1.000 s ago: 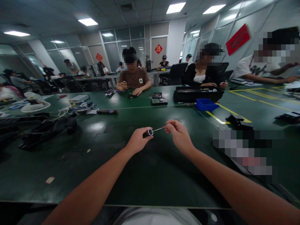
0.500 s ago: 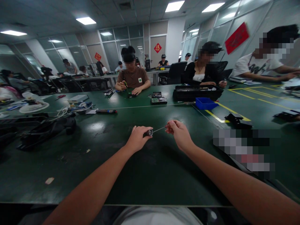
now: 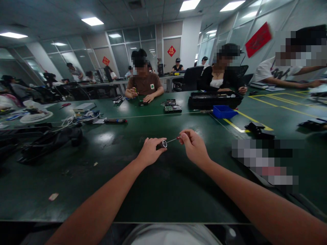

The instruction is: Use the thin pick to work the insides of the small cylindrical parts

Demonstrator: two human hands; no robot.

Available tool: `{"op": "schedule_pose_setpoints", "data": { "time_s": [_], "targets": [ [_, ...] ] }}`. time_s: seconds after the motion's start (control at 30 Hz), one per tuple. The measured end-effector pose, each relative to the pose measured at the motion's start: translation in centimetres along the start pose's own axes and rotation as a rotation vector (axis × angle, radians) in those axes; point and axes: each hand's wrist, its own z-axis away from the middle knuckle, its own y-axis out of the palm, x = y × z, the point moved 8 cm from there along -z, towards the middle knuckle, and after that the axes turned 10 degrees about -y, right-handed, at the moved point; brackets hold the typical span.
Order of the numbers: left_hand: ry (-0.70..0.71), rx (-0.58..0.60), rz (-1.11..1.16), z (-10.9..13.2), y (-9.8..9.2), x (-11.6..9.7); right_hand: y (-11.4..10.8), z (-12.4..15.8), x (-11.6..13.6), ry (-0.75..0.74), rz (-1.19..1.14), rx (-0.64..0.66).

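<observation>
My left hand (image 3: 150, 150) is closed around a short black cylinder with a shiny metal end (image 3: 162, 144), held just above the dark green table (image 3: 163, 190). My right hand (image 3: 193, 146) pinches a thin screwdriver (image 3: 173, 140) by its red handle, and the metal tip points into the cylinder's end. Both hands are at the middle of the table, a short gap apart.
A blue bin (image 3: 224, 111) and a long black tray (image 3: 215, 100) stand farther back right, with circuit boards (image 3: 172, 108) and a black tool (image 3: 114, 120) mid-table. Black bags (image 3: 48, 141) and cables lie at left. Several people sit across the table working.
Both hands have stayed together with the cylinder and screwdriver, shifting only slightly; the view has tilted a little.
</observation>
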Motion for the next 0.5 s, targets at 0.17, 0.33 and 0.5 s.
{"op": "schedule_pose_setpoints", "data": {
  "time_s": [0.17, 0.33, 0.5],
  "targets": [
    [-0.009, 0.021, -0.006, 0.0, 0.3, 0.0, 0.1, 0.1, 0.8, -0.062, 0.1, 0.043],
    [-0.023, 0.043, -0.034, -0.1, 0.6, 0.2, -0.1, -0.1, 1.4, -0.108, 0.223, 0.061],
    [-0.042, 0.053, -0.038, -0.1, 0.7, 0.3, -0.5, -0.3, 1.2, -0.107, 0.241, 0.043]
  ]
}}
